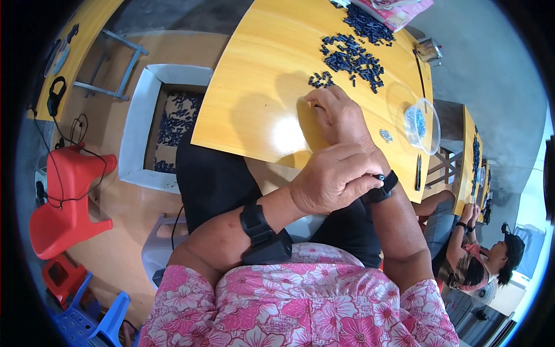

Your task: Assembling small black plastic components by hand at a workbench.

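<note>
My left hand [335, 179] is closed in front of my right wrist, pinching a small black cylindrical part [379, 177] with a pale bluish end. Beyond it, my right hand [341, 115] rests low over the yellow table [248, 104], its fingers curled together; whether they hold anything is hidden. Just past those fingertips lies a small cluster of black parts [321, 80]. Larger heaps of similar black parts [354, 61] spread farther back. Right of my right hand are a little pile of tiny pale pieces [386, 136] and a clear round tub [430, 136] of small blue pieces.
A black pen [418, 172] lies near the table's right edge, a metal can [429, 51] farther back. Left of the table stands a white-rimmed box [136, 133] with black parts inside. A red chair [66, 202] is at left. Another person [477, 260] works at the right.
</note>
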Demonstrator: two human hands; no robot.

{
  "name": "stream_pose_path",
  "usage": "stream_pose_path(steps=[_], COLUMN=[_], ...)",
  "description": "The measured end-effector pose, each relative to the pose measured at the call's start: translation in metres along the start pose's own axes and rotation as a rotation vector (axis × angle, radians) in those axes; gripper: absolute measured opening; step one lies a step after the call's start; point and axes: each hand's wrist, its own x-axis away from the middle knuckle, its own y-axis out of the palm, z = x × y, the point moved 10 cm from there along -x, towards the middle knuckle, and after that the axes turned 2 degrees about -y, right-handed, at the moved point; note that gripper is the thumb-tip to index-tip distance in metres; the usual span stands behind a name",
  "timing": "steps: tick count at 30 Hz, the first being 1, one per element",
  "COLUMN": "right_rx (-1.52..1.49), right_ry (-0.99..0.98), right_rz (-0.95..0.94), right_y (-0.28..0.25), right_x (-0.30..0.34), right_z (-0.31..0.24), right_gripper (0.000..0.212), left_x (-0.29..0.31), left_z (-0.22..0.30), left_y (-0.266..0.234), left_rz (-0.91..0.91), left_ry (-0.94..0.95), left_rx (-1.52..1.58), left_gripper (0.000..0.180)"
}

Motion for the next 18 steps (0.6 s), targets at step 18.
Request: stream_pose_path(steps=[18], right_rx=[-1.294], right_ry=[0.522], right_rz=[0.304], right_y=[-0.048], right_x=[0.130], right_z=[0.072], right_gripper=[0.014], left_x=[0.020], left_z=[-0.055], left_y=[0.040], left_rz=[-0.219], left_ry=[-0.476], left_rx=[-0.040], left_gripper=[0.009])
